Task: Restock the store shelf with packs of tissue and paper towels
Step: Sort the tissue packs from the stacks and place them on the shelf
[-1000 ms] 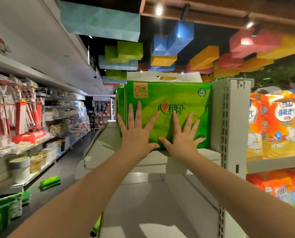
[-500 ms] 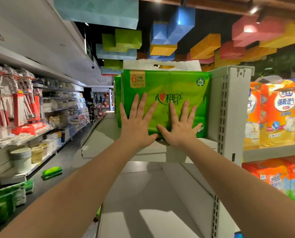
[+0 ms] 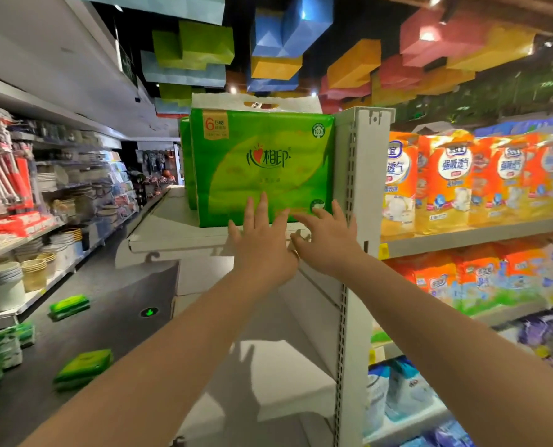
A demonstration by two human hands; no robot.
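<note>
While open, both hands [image 3: 296,243] touch the pack [image 3: 262,166]

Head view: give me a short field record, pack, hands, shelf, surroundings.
pack: green tissue pack, upright on the top shelf, right edge against the white shelf upright
behind it: a second green pack, mostly hidden
left hand: fingers straight and spread, tips on the pack's lower front
right hand: fingers spread, at the pack's lower right corner
right bay: orange paper towel packs on a shelf
floor: two loose green packs in the aisle
</note>
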